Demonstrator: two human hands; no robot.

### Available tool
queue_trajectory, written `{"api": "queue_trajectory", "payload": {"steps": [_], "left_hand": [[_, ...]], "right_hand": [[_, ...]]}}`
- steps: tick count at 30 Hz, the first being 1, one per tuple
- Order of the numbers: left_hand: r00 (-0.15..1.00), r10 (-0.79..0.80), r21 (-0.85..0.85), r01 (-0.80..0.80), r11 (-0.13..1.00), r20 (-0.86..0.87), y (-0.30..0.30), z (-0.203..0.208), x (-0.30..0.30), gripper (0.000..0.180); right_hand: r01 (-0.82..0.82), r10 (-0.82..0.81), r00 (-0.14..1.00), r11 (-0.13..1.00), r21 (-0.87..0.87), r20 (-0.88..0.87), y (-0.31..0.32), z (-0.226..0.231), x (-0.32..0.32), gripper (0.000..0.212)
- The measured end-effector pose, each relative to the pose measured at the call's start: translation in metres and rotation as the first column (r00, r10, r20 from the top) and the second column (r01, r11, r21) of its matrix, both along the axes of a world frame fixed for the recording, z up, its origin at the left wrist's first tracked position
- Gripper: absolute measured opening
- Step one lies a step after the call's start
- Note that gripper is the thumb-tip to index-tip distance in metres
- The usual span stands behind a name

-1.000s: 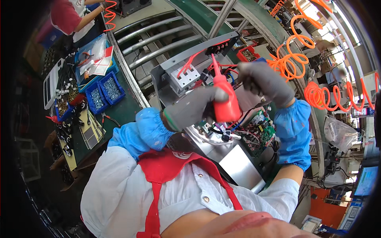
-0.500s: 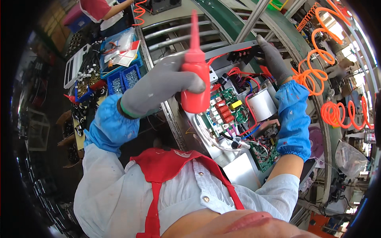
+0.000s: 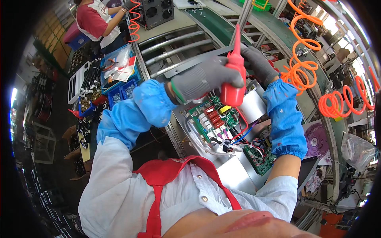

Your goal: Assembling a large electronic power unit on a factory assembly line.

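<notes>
My left hand (image 3: 206,77), in a grey glove, is closed round a red squeeze bottle (image 3: 233,93) with a long tapered nozzle pointing up. The bottle is above an opened metal chassis (image 3: 234,174) full of electronics. Beneath it are a green circuit board (image 3: 202,123) with red and white parts, a silver cylinder (image 3: 254,107) and red and blue wires. My right hand (image 3: 260,65), also gloved, is at the far right end of the chassis's upright panel (image 3: 198,61), fingers bent over its edge. The bottle hides part of those fingers.
Metal rollers (image 3: 178,51) lie beyond the chassis. Blue bins (image 3: 129,89) of small screws and a blue tray (image 3: 137,71) stand at left. Orange coiled hoses (image 3: 301,67) hang at right near a purple fan (image 3: 316,141). Another person (image 3: 97,20) works at the far left.
My left hand has carried the red bottle to the right, over the chassis and close to my right hand. My right hand has shifted slightly left. The view has moved a little.
</notes>
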State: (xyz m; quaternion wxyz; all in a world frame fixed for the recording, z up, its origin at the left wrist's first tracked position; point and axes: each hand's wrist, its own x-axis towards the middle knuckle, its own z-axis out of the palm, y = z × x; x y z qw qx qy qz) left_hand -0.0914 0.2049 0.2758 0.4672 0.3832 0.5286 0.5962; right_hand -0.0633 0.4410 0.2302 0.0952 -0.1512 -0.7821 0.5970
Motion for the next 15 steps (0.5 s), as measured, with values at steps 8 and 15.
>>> {"api": "queue_trajectory", "payload": {"steps": [8,15], "left_hand": [[0.765,0.087,-0.11,-0.202,0.973,-0.638,0.019,-0.043,0.015,0.063],[0.763,0.079,-0.084,-0.172,0.982,-0.641,0.016,-0.05,0.016,0.061]], "right_hand": [[-0.075,0.075,0.997,0.997,0.029,0.011,-0.028,0.029,0.011,0.029],[0.013,-0.017,0.996,0.999,0.042,0.09,-0.014,0.016,0.005,0.025]]}}
